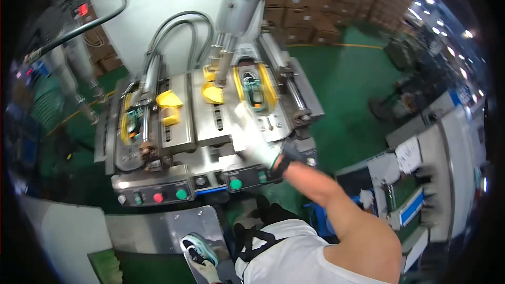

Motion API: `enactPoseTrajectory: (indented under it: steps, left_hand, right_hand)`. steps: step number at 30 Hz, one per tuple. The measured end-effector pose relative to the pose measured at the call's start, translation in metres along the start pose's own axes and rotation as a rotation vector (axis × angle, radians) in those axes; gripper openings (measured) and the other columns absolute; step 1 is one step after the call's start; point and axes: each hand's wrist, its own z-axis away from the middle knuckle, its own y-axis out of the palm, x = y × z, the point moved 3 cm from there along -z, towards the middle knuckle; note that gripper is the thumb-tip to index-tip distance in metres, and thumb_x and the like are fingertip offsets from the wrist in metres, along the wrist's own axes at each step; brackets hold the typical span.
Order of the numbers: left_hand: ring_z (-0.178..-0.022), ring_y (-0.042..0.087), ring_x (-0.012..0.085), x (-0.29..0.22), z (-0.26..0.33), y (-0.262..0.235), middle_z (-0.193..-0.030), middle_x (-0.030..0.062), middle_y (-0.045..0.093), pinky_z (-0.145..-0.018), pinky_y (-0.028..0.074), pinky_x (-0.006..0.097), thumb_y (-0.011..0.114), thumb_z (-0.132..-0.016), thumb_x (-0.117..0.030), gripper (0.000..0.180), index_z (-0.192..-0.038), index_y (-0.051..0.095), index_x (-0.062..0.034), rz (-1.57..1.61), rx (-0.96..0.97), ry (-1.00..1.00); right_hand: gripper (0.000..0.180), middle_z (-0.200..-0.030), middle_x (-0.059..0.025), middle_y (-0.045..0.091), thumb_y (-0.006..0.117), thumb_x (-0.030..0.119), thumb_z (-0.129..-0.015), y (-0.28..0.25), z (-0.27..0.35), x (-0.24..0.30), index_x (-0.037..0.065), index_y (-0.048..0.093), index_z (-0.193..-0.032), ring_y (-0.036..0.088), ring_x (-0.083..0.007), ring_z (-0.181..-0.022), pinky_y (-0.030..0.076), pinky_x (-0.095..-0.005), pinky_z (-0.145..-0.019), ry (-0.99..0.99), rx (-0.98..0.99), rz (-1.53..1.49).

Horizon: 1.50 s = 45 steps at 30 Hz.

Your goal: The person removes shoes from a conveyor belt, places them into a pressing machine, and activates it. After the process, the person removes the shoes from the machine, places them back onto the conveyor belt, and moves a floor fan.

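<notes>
My left hand (pixel 206 270), in a white glove, grips one end of a pale teal and white shoe (pixel 200 248) with a dark opening. The shoe is low in the view, over a metal shelf (pixel 197 222). My right hand (pixel 253 139), gloved in white, reaches across the front of the machine's right station and is smeared by motion. Just beyond it, a teal and dark shoe (pixel 253 90) sits between yellow side pads (pixel 269 88). Another shoe (pixel 133 123) lies in the left station, partly hidden by a metal cylinder (pixel 152 84).
Curved yellow blocks (pixel 212 93) stand between the two stations. A front panel carries green buttons (pixel 235 184) and a red button (pixel 158 198). A thick metal arm (pixel 236 10) hangs above. Stacked cartons (pixel 300 0) stand behind; a workbench (pixel 447 152) is at right.
</notes>
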Motion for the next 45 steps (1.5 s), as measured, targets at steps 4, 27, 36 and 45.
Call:
enactPoseTrajectory:
  steps: [4,27,36,45]
  left_hand:
    - [-0.122,0.053,0.0312,-0.038,0.000,-0.003,-0.138,0.0208,0.048,-0.105,0.040,0.037,0.050,-0.078,0.003,0.067,-0.144,0.036,0.0017,-0.191,0.119,-0.064]
    - [-0.115,0.056,0.0236,-0.295,0.219,0.221,-0.134,0.0148,0.052,-0.100,0.045,0.035,0.071,-0.083,-0.004,0.071,-0.143,0.035,0.0028,0.324,1.532,0.254]
    - [-0.124,0.056,0.0282,-0.358,0.442,0.264,-0.134,0.0214,0.055,-0.105,0.044,0.037,0.065,-0.090,-0.014,0.056,-0.139,0.043,0.0054,0.184,2.443,1.110]
    - [-0.125,0.052,0.0351,-0.234,0.369,0.342,-0.134,0.0236,0.054,-0.106,0.041,0.038,0.056,-0.095,-0.028,0.051,-0.136,0.048,0.0012,-0.461,2.164,1.089]
  right_hand:
    - [0.077,-0.151,-0.0307,0.028,0.066,0.023,-0.081,0.072,0.155,0.065,-0.010,0.032,-0.143,0.020,-0.0416,-0.146,0.017,-0.0510,-0.119,-0.072,0.548,0.154]
    - [0.109,-0.151,-0.0347,0.019,0.082,0.033,-0.068,-0.157,0.401,0.137,-0.005,0.019,-0.149,0.022,-0.0470,-0.142,0.023,-0.0520,-0.116,0.551,-0.116,0.345]
    - [0.076,-0.137,-0.0101,0.050,0.067,0.001,-0.084,-0.418,0.548,0.079,0.001,0.027,-0.149,0.049,-0.0192,-0.125,0.039,-0.0336,-0.107,0.435,-1.493,0.023]
    - [0.048,-0.128,-0.0202,0.056,0.067,0.015,-0.086,-0.625,0.767,-0.074,0.005,0.053,-0.130,0.055,-0.0305,-0.117,0.043,-0.0434,-0.101,0.728,-1.055,1.120]
